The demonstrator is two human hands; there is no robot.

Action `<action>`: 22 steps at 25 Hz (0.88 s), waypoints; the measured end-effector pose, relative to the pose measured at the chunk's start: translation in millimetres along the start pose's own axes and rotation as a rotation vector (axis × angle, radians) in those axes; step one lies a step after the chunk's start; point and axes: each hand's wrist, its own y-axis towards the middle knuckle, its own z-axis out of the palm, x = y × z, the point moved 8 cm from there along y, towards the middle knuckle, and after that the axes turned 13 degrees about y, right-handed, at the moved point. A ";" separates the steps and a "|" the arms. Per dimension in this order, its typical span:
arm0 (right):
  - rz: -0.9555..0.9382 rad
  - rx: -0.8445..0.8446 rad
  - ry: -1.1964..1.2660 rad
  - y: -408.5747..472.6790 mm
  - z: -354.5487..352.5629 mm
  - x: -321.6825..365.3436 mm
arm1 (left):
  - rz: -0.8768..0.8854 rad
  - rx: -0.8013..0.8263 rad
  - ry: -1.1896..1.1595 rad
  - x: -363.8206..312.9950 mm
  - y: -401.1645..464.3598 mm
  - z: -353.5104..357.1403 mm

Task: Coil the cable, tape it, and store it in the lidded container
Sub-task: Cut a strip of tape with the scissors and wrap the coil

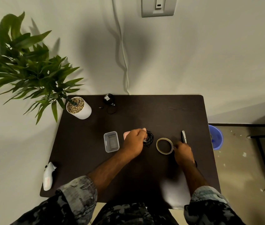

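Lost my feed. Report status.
Left hand gripping coiled black cable. Right hand on tan tape roll. Clear plastic container open, pink lid beside it. Nothing blocking.

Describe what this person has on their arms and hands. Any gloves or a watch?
No gloves: both the left hand and the right hand are bare. The forearms are bare too, with camouflage-patterned sleeves in grey and dark tones pushed up towards the elbows. A dark band seems to sit at the right wrist, though it is too small to identify.
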 end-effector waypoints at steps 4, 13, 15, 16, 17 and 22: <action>-0.029 0.045 0.034 -2.3 3.0 -0.4 | -0.017 -0.017 -0.033 5.9 2.0 4.6; -0.031 0.031 0.071 -11.3 8.6 4.0 | -0.024 0.014 -0.114 16.8 0.7 12.1; -0.080 0.017 0.091 -20.1 4.7 14.0 | -0.024 0.005 -0.134 19.5 3.6 14.6; -0.112 0.016 0.091 -25.2 2.6 20.5 | -0.026 0.002 -0.140 21.4 5.1 17.0; -0.154 0.018 0.080 -30.9 0.2 28.5 | -0.025 -0.008 -0.140 23.5 6.6 19.5; -0.292 0.042 0.037 -63.4 -14.1 68.7 | 0.092 -0.220 0.161 31.0 11.7 24.2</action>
